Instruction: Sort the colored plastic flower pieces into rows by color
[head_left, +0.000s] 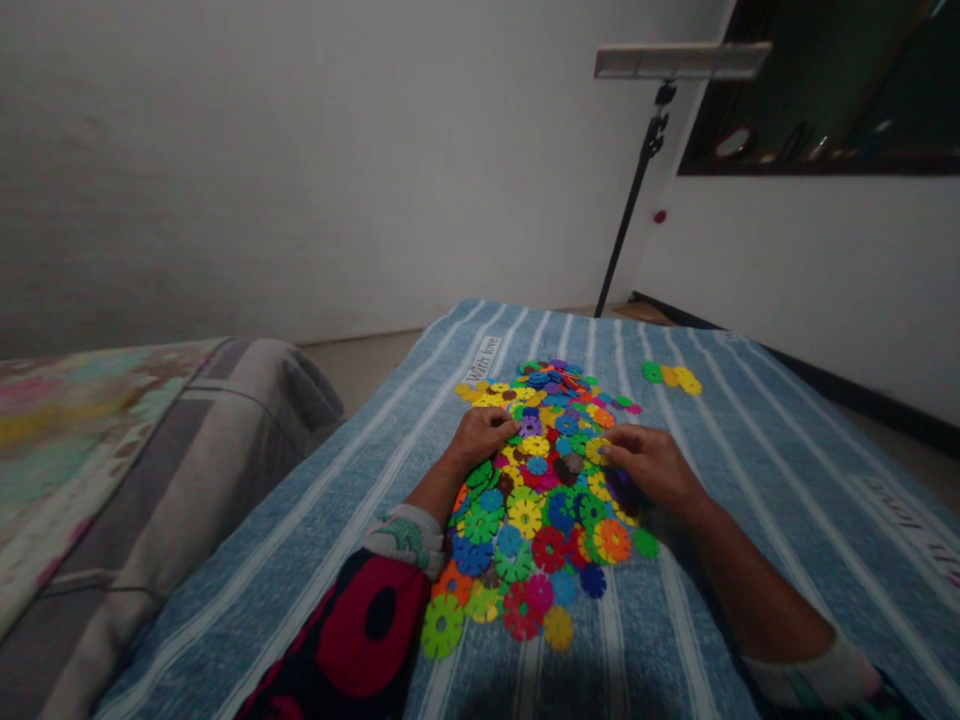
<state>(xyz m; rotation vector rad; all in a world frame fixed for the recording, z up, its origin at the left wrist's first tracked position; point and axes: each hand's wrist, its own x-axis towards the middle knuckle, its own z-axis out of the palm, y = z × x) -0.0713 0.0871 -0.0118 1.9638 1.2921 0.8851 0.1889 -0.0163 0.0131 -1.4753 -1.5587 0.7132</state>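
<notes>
A heap of notched plastic snowflake discs [525,517] in many colours spreads along the middle of the striped cloth. My left hand [484,436] is at the heap's upper left edge, its fingers closed together near a purple disc [531,426]; whatever they hold, if anything, is hidden. On the right side of the heap, my right hand [651,462] pinches at a yellow snowflake disc [597,450] between thumb and fingers. Below that hand lies a dark purple disc [621,488], partly in shadow. A large lime green disc [442,626] rests at the near left end.
Blue striped cloth [315,540] covers the surface under the discs. A short row of green and yellow discs [671,377] lies apart at the far right. Beyond stands a black pole [630,205] with a lamp panel [682,62]. Grey bedding [255,400] is at the left.
</notes>
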